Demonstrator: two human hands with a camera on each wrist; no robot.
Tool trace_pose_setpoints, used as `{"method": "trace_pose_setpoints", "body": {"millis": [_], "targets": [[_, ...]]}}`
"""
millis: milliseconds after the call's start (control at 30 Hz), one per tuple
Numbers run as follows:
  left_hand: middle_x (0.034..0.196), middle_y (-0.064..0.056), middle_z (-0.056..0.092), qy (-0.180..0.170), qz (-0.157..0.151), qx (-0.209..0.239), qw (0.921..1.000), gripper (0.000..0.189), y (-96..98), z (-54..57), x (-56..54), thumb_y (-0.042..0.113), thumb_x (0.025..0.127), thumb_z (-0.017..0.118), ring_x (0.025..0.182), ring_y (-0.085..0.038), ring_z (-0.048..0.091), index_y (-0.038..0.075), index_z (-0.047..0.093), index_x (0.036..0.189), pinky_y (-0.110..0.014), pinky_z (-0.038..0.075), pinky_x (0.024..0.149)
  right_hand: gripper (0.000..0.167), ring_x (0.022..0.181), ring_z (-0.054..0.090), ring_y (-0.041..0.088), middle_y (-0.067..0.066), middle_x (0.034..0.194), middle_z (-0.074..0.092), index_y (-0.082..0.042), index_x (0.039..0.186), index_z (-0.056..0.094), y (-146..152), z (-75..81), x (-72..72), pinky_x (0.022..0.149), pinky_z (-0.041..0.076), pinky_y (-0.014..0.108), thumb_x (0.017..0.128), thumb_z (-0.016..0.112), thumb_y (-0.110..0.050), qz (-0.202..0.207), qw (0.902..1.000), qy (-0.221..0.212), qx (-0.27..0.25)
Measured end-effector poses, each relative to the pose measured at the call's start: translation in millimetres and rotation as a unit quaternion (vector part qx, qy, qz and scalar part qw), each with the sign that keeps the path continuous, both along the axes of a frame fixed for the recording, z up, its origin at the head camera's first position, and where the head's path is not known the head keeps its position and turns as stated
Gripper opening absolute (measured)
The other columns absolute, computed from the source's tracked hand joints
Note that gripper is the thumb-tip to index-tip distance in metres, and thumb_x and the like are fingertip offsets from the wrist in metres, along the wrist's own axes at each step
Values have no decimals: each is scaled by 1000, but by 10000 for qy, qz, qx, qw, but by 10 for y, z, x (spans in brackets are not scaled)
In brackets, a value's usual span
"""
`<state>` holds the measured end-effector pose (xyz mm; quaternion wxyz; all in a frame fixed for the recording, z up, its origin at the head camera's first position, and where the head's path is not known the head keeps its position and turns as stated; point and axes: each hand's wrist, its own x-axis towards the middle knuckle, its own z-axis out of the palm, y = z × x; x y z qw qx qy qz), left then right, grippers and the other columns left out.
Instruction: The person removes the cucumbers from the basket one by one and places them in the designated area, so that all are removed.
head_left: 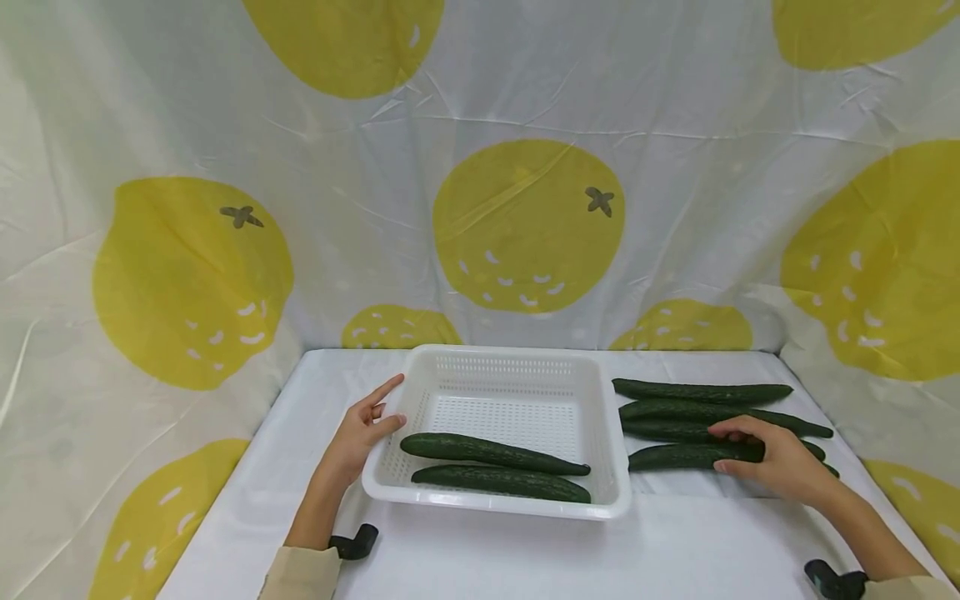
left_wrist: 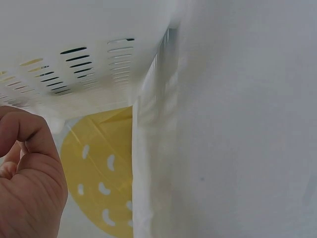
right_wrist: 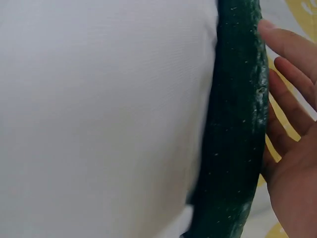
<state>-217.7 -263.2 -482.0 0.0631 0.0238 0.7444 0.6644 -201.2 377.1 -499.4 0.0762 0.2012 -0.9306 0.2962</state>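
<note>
My left hand (head_left: 360, 435) holds the left rim of a white plastic basket (head_left: 617, 450), its thumb over the edge. In the left wrist view the fingers (left_wrist: 29, 131) are bent beside the slotted basket wall (left_wrist: 74, 57). Two dark green cucumbers (head_left: 495, 452) lie side by side in the basket's near part. On the right, my right hand (head_left: 772, 457) grips the nearest cucumber (head_left: 675, 456) of a group, thumb on its near side and fingers across it. Close up, the thumb touches this cucumber (right_wrist: 235, 99), which partly hides the other fingertips.
Beyond the gripped cucumber lie more cucumbers (head_left: 701, 392), roughly parallel, right of the basket. A white cloth (head_left: 480, 550) covers the table. Behind and at both sides hangs a curtain (head_left: 675, 250) printed with yellow fruit. A black wrist device (head_left: 355, 542) sits on each wrist.
</note>
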Motion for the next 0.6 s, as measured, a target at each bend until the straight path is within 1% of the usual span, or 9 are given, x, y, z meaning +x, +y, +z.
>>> {"method": "trace_pose_setpoints", "body": {"millis": [167,333,433,600], "targets": [[126,-26,67,-15,0,70,10000,73,7,13,1,5,95,69,104,-24,71,26,41,159,-36,62,81,45,98,59,1,0,116,72,-19,126,70,-77,99,-48,82,47,13,85,85,-30,18,9999,-76,-84],[121,-25,68,-32,38,1,10000,73,12,23,8,6,95,69,100,-21,70,27,42,159,-35,61,80,39,99,60,1,2,117,72,-16,128,69,-187,203,-98,82,49,16,92,79,-28,158,9994,-241,-203],[119,-24,68,-51,41,-36,10000,72,13,26,16,6,95,69,98,-20,69,26,42,159,-34,61,80,38,100,61,2,2,118,73,-15,128,69,-266,254,-130,83,50,18,93,77,-29,203,9991,-303,-221],[119,-24,69,-54,32,-34,10000,72,15,33,23,6,95,69,97,-21,70,27,42,159,-34,61,80,35,101,63,5,2,118,74,-18,127,70,-402,368,-206,86,50,18,95,75,-30,240,9994,-170,-206]]}}
